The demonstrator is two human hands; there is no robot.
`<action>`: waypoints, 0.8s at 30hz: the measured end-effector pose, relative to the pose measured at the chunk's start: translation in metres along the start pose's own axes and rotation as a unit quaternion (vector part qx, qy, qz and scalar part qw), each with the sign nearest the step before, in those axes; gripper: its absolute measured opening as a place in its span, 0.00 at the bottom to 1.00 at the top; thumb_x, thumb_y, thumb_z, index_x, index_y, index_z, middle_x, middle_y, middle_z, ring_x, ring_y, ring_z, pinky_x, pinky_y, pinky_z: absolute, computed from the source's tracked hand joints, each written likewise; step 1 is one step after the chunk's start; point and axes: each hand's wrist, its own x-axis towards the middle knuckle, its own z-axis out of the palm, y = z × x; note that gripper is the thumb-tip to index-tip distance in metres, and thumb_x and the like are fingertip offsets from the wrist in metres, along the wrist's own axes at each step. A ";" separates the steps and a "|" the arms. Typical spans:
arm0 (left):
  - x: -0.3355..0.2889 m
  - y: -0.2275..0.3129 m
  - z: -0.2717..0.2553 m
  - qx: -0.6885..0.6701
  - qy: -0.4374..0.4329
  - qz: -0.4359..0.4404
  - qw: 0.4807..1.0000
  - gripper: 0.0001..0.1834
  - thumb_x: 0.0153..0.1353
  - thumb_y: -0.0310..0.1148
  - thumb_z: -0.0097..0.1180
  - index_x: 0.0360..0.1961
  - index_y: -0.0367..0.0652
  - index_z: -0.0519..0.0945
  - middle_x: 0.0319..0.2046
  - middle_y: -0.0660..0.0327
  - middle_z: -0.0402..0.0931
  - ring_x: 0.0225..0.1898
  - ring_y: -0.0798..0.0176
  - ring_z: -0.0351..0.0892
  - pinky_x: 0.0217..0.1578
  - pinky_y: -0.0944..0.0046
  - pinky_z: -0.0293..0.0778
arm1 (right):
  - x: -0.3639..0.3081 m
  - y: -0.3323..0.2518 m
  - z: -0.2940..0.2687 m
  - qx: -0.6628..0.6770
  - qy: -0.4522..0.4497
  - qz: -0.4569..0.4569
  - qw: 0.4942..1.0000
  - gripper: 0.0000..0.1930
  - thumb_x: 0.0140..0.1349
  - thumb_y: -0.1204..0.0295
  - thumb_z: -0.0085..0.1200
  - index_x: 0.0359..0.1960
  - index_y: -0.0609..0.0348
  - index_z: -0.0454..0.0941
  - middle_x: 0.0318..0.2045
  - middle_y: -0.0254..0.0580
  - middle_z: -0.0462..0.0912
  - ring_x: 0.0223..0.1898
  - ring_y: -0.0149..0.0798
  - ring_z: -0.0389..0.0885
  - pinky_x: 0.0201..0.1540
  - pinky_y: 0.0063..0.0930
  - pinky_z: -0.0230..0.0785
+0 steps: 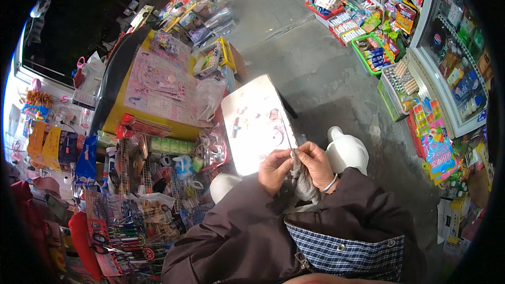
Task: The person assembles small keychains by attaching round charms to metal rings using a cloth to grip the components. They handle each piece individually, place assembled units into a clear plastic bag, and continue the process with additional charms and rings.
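Both my hands are raised close together in front of my lap, fingertips nearly meeting. My left hand (274, 171) is closed in a pinch, and my right hand (315, 164), with a white band at its wrist, pinches from the other side. Between the fingertips is a small pale bit, too small to name. A grey fuzzy cloth (303, 181) hangs down from the grip between the hands, partly hidden by the fingers. Just beyond them stands a low white table (247, 155), with several small items such as a pink ring-shaped thing (278, 135) on it.
At the left, a yellow-edged display table (117, 118) bears pink printed sheets (163, 81). Racks of stationery and toys crowd the lower left. At the right are a green snack basket (372, 55) and a glass-door drinks fridge (456, 47). Grey floor (310, 68) lies between.
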 end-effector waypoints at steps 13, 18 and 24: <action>0.001 -0.004 0.001 -0.111 0.064 -0.132 0.983 0.10 0.60 0.24 0.59 0.43 0.35 0.80 0.34 0.65 0.80 0.35 0.73 0.75 0.39 0.73 0.71 | 0.002 0.004 0.004 -0.114 0.029 -0.080 0.990 0.05 0.64 0.74 0.55 0.33 0.62 0.74 0.27 0.34 0.80 0.25 0.24 0.77 0.28 0.18 0.70; -0.001 -0.002 0.005 -0.076 0.069 -0.139 0.985 0.11 0.60 0.27 0.60 0.43 0.35 0.81 0.31 0.66 0.80 0.31 0.76 0.73 0.35 0.74 0.69 | 0.002 0.006 0.001 -0.253 0.038 -0.144 0.956 0.05 0.64 0.74 0.55 0.33 0.60 0.73 0.28 0.29 0.78 0.29 0.19 0.73 0.33 0.13 0.67; -0.015 0.006 0.010 -0.038 0.051 -0.130 0.989 0.11 0.60 0.29 0.61 0.42 0.35 0.81 0.31 0.66 0.79 0.28 0.76 0.72 0.32 0.75 0.69 | 0.002 0.007 0.003 -0.247 0.073 -0.140 0.956 0.07 0.62 0.71 0.57 0.32 0.61 0.75 0.27 0.32 0.80 0.29 0.22 0.74 0.33 0.17 0.67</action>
